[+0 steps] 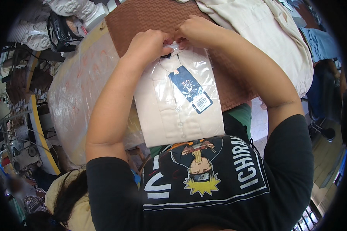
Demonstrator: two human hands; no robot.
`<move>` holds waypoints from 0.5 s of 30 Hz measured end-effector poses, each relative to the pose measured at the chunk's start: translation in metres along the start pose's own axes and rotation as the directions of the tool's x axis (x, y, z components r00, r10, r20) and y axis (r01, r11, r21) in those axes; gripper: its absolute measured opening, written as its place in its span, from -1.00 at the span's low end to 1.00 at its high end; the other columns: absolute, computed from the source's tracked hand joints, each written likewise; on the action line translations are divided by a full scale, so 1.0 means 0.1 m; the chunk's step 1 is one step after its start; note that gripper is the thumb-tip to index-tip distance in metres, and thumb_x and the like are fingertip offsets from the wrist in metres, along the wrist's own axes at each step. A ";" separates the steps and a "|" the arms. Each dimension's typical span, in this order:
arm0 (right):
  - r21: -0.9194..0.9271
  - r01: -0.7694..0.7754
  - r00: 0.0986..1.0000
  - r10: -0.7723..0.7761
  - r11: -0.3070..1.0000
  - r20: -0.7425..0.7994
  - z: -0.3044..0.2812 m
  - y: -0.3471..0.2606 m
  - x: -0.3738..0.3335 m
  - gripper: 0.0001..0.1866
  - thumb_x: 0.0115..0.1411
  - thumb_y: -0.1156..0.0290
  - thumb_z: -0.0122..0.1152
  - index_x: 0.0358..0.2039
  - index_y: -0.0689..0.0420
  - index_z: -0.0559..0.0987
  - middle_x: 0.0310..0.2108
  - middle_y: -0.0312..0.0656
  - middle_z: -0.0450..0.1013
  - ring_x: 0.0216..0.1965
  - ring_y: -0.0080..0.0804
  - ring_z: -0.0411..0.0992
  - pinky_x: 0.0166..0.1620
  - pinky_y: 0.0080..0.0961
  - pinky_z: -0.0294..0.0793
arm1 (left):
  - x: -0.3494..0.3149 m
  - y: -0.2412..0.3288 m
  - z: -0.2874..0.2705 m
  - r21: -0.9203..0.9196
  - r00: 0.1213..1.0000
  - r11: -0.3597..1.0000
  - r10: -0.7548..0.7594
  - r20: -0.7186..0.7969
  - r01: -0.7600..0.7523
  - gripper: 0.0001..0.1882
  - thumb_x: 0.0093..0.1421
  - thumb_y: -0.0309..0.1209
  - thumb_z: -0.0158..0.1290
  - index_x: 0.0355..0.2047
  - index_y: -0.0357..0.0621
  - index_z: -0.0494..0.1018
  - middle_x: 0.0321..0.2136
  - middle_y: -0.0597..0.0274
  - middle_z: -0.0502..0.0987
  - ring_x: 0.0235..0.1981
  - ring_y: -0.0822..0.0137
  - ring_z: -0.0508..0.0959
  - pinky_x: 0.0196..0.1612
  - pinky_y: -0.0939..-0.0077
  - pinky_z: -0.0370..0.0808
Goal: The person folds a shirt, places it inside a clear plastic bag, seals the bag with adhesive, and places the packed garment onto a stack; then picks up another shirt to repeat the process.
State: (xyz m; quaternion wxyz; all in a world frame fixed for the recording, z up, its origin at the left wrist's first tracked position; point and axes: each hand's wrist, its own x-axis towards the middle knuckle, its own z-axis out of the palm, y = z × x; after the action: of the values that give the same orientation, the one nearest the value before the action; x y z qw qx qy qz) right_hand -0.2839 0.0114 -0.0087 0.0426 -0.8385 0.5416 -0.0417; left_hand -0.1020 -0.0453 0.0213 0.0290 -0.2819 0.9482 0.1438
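A folded cream button-up shirt (152,111) lies in a clear plastic bag (214,90), its collar end away from me and its lower end close to my body. A dark blue hang tag (187,84) with a barcode sticker hangs on a thin cord over the shirt front. My left hand (152,43) pinches the bag's far edge at the left of the collar. Close beside it, my right hand (194,30) has its fingers bent and closed on the same edge. Fingers partly hide the collar.
Under the package is a brown patterned mat (142,17). Cream cloth (250,30) is heaped at the far right, and a plastic-covered surface (85,88) lies left. White ornate columns (77,9) and a black bag (61,34) stand far left. Another person (71,196) is at lower left.
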 end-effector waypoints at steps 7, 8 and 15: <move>0.008 0.033 0.996 -0.033 0.999 -0.083 0.07 -0.01 -0.01 -0.74 0.02 0.25 0.25 -0.27 0.05 0.62 -0.40 -0.17 0.56 -0.32 -0.18 0.51 -0.16 -0.29 0.41 | 0.05 -0.04 0.05 -0.018 0.998 0.998 0.057 -0.027 -0.057 -0.71 0.00 -0.33 0.17 -0.26 -0.14 0.54 -0.35 0.09 0.60 -0.31 0.11 0.58 -0.21 0.29 0.49; 0.067 -0.036 0.998 0.039 0.997 -0.053 -0.04 -0.08 -0.03 -0.73 0.03 0.25 0.24 -0.24 0.04 0.62 -0.39 -0.17 0.56 -0.31 -0.19 0.51 -0.15 -0.29 0.41 | 0.04 -0.07 0.05 -0.034 0.998 0.998 0.046 -0.041 -0.048 -0.72 0.00 -0.33 0.17 -0.26 -0.15 0.53 -0.35 0.09 0.60 -0.31 0.11 0.58 -0.21 0.29 0.49; 0.089 -0.062 0.998 0.063 0.994 -0.002 -0.05 0.00 -0.09 -0.78 0.04 0.29 0.24 -0.29 0.06 0.61 -0.40 -0.24 0.56 -0.31 -0.22 0.50 -0.15 -0.28 0.40 | 0.11 -0.02 0.04 -0.049 1.000 0.999 0.006 0.012 -0.006 -0.72 0.00 -0.34 0.15 -0.27 -0.16 0.52 -0.38 0.09 0.60 -0.33 0.14 0.59 -0.24 0.33 0.49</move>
State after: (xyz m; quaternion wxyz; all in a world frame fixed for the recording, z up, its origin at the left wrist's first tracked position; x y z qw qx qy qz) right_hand -0.2886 0.0194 -0.0041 0.0798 -0.8184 0.5652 -0.0665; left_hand -0.1099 -0.0513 0.0153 0.0273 -0.2789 0.9450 0.1685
